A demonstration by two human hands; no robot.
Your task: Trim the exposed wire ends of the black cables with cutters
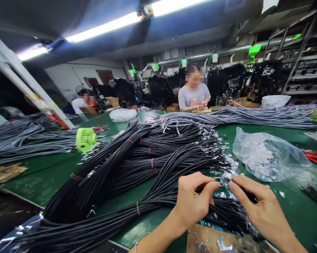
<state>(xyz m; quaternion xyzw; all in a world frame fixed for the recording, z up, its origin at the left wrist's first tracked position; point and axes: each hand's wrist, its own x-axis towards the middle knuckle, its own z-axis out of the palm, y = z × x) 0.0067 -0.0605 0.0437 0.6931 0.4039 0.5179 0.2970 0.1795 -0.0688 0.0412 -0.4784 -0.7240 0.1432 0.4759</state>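
Observation:
My left hand (193,198) pinches a thin black cable (200,189) near its stripped end, fingers closed round it. My right hand (255,203) meets it from the right, its fingertips pinched on a small white piece (226,176) at the cable's tip. Both hands hover over bundles of black cables (137,165) tied with red bands, lying across the green table (42,175). Below the hands, a brown cardboard piece (208,242) carries small blue and white bits.
A crumpled clear plastic bag (269,154) lies to the right. Grey cable bundles (253,116) stretch across the far side and the left. A green fan (85,140) sits at left. A person in a grey shirt (193,95) works opposite; another sits at far left. Red-handled tools (316,157) are at right.

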